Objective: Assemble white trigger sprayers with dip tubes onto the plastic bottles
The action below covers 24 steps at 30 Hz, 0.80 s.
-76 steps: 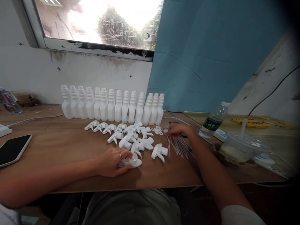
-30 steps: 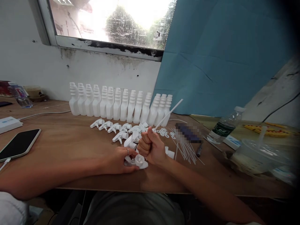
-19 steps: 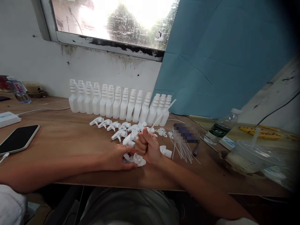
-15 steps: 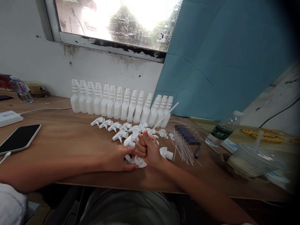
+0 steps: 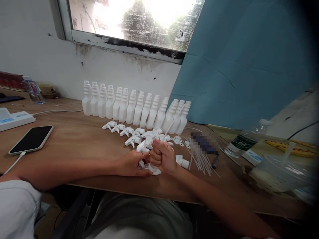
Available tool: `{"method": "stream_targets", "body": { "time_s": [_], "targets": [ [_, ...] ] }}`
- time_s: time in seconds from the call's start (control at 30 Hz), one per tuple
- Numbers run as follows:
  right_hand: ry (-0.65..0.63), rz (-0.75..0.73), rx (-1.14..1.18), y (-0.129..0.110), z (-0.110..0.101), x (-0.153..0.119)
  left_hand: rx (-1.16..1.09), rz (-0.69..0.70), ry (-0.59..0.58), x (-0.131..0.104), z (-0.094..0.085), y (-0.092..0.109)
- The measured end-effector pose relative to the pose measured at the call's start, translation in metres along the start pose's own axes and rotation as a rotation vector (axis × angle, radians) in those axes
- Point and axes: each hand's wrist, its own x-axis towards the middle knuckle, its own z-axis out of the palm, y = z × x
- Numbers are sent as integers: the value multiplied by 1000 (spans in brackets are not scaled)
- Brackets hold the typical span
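My left hand [image 5: 131, 163] lies low over the table, its fingers closed around a white trigger spray head [image 5: 155, 170] that is partly hidden. Pressed against it, my right hand [image 5: 164, 158] makes a fist with the thumb on top. A thin white tube [image 5: 173, 123] rises from that fist, slanting up to the right; its lower end is hidden. Beyond my hands lie several white trigger spray heads [image 5: 133, 140], and one more spray head [image 5: 182, 162] rests just right of my right hand. Small white rings [image 5: 177, 140] are scattered behind it.
A row of white bottles [image 5: 131, 108] stands along the wall. Loose thin tubes [image 5: 201, 163] lie to the right, near a water bottle [image 5: 245, 141] and a plastic cup [image 5: 274, 172]. At left are a phone [image 5: 32, 139] and a power strip [image 5: 17, 121].
The view has turned slightly left, so the scene sits further right in the picture. Both hands keep nearly the same grip and place over the table.
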Motion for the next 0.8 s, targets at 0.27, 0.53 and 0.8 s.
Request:
{"method": "stream_targets", "body": {
  "time_s": [0.27,0.53,0.8],
  "targets": [
    [-31,76,-33,1,-7,-1,17,0,-67,0,-2,3],
    [-64,-319,-549,-39,-14,-48,-453,5,-85,-8,-5,6],
    [-264,-814,-1807,-31,-7,-68,-364,130,-149,0,-24,19]
  ]
}}
